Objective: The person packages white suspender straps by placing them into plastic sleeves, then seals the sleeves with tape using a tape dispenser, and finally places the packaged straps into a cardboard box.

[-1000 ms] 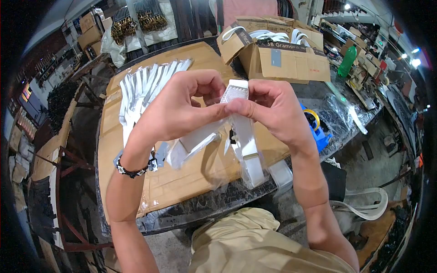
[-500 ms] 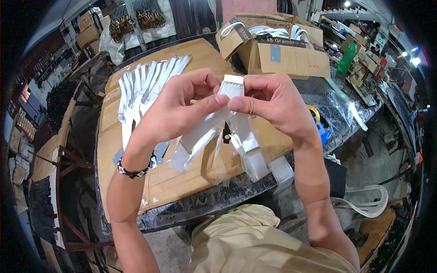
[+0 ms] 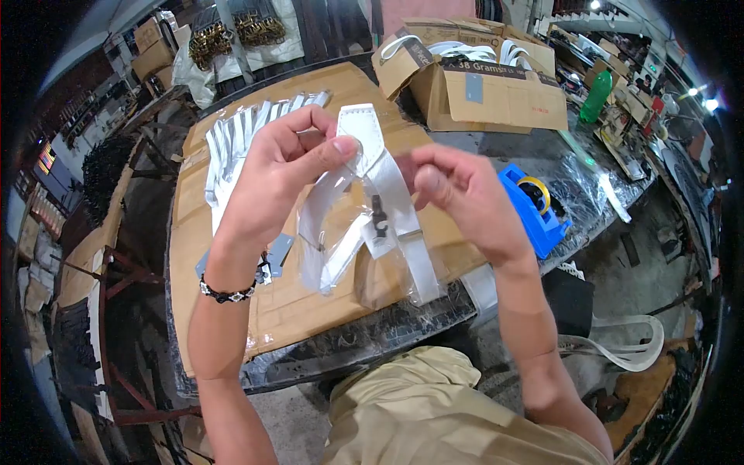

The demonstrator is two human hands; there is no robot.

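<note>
My left hand [image 3: 298, 159] pinches the white stitched patch of a pair of white suspenders [image 3: 399, 194] between thumb and fingers. From the patch, the straps spread apart and hang down over the cardboard, with clear plastic [image 3: 329, 267] around their lower parts. A small white tag [image 3: 378, 239] with a dark piece above it shows between the straps. My right hand [image 3: 465, 194] is just right of the straps, its fingers loosely bent, thumb apart and nothing held in them. More white straps [image 3: 229, 143] lie bundled beyond my left hand.
A cardboard sheet [image 3: 310, 318] covers much of the black table. At the back stands an open carton [image 3: 496, 105] with white straps inside. A blue tape dispenser [image 3: 535, 217] sits on the right, with a green bottle [image 3: 595, 97] farther back. Grey cards [image 3: 279, 252] lie near my left wrist.
My right hand has let go of the patch and moved right and down. My left hand still holds the patch, now turned and shifted left. The straps hang more spread out.
</note>
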